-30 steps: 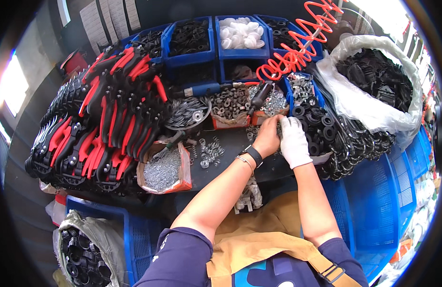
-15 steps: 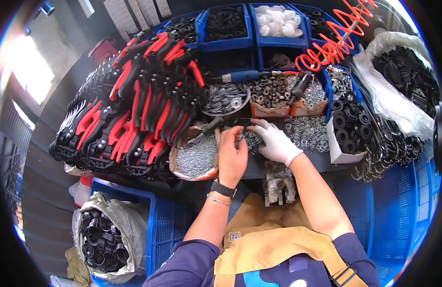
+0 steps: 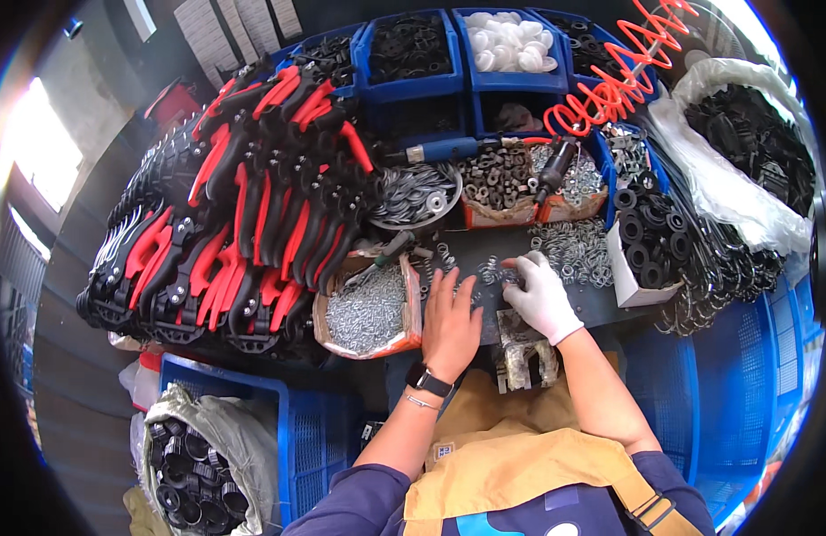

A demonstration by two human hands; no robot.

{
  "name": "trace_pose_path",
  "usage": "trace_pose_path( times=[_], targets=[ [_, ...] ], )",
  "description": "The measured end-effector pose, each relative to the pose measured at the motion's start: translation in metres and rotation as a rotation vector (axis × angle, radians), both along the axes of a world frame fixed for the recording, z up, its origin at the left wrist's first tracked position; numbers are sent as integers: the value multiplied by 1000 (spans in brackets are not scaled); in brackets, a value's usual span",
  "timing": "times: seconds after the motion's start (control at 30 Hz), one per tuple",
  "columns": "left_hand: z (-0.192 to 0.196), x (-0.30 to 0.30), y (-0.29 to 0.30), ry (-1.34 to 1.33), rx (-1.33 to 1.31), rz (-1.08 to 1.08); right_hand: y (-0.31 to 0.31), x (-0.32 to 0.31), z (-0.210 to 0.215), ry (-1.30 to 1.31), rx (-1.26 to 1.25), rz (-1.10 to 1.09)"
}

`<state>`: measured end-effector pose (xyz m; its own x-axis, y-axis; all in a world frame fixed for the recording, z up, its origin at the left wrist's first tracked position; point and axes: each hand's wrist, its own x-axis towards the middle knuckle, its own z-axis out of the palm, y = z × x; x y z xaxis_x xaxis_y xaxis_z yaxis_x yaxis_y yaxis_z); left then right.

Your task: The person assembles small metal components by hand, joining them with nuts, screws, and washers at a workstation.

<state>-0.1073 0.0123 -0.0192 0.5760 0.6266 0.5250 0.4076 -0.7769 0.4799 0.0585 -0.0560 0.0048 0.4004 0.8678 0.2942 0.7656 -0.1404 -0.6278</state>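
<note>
My left hand (image 3: 451, 323), bare with a dark watch at the wrist, reaches over the bench with its fingers stretched and apart. Coil springs (image 3: 445, 257) lie just past its fingertips. My right hand (image 3: 547, 299) wears a white glove. Its thumb and forefinger are bent with a gap between them, beside more loose springs (image 3: 492, 271); no held thing shows. Left of my left hand stands a carton of small silvery metal parts (image 3: 367, 313). Below my right hand, a worn metal fixture (image 3: 525, 353) sits at the bench's front edge.
Black and red handles (image 3: 252, 205) are piled high on the left. Behind lie a dish of flat metal parts (image 3: 417, 195), a carton of nuts (image 3: 498, 179) and a dark power screwdriver (image 3: 558, 170). A pile of washers (image 3: 574, 250) and a box of black rings (image 3: 645, 232) stand right.
Both hands have come nearer to me; my right hand has also shifted right. The left hand has turned palm down and its fingers have straightened. Springs between the hands now show.
</note>
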Motion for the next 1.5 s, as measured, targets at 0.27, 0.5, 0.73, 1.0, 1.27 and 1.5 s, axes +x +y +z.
trace_pose_path(
  times=[0.27,0.5,0.73,1.0,1.27,1.5],
  targets=[
    [18,13,4,-264,-122,-132,-11,6,-4,1570,288,28],
    [16,33,13,-366,-487,-365,-19,2,1,1697,301,106],
    [14,39,9,-405,-761,-391,-20,-4,0,1604,313,76],
    [9,45,4,-646,-1086,-397,-20,-5,-2,1518,334,53],
    [19,41,0,-579,-1173,-475,-31,-7,6,928,307,-51],
    [23,59,5,-557,-1412,-273,-29,-10,9,-160,576,217]
  ],
)
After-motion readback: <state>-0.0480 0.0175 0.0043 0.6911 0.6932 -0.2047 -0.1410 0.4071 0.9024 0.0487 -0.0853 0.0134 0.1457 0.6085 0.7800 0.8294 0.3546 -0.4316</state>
